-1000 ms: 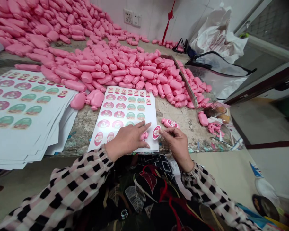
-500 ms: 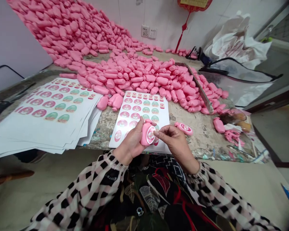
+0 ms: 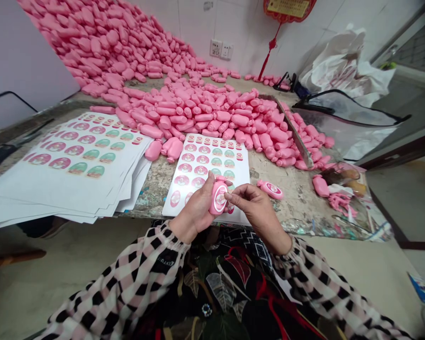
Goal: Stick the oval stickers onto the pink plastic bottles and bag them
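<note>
My left hand is closed around a small pink plastic bottle, its neck pointing away from me. On the bottle's front face lies an oval pink sticker with a white rim. The thumb and forefinger of my right hand are pinched together at the sticker's right edge; the fingertips partly cover it. Under my hands is a sheet of stickers, pink ones on the left and green ones on the right. A labelled pink bottle lies on the table just beyond my right hand.
A large heap of pink bottles covers the back of the table. Stacked sticker sheets overhang the front edge at left. A wooden strip runs through the heap at right, near a clear bag and scraps.
The bottle in my left hand has turned slightly, and its sticker now faces me more fully. My right fingertips stay at the sticker's edge. The whole view has shifted a little.
</note>
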A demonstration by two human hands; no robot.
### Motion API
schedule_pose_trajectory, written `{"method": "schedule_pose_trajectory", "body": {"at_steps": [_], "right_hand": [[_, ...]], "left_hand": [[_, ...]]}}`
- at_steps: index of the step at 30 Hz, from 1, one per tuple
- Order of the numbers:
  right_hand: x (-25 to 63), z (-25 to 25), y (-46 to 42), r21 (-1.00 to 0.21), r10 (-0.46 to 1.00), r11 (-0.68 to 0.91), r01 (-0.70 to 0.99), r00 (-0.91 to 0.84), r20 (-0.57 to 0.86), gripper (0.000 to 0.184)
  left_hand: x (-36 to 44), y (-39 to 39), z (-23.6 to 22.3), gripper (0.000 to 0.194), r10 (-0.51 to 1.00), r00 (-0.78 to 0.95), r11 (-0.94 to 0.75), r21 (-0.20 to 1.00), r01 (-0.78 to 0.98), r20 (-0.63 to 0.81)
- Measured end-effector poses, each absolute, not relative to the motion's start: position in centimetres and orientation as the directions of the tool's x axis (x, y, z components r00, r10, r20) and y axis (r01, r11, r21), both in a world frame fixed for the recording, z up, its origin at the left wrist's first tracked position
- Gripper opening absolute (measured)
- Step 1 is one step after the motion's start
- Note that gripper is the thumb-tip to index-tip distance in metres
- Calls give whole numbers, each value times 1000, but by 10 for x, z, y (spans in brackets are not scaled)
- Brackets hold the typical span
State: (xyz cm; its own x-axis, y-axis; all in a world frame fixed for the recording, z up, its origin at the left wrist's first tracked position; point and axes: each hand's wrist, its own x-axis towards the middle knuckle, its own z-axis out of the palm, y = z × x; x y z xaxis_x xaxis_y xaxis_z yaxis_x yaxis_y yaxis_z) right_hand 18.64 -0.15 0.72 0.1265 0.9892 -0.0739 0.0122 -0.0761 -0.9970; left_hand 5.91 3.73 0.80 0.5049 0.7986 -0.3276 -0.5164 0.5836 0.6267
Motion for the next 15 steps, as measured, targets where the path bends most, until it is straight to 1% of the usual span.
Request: {"method": "schedule_pose_trajectory", "body": {"at_steps": [7,11,15], "right_hand": [[185,8,-2,-996,988,-77,38,138,-71,22],[185,8,-3,-995,987,-85,58,144,-76,23],[185,7,-4,-996,988,-78,37,139,-72,22]], "left_hand": [[58,38,6,41,789,537,586,628,-513,-298],[57,38,8,43,784,528,601,615,-511,-327],[58,38,10,44,775,523,613,622,-486,-355]]}}
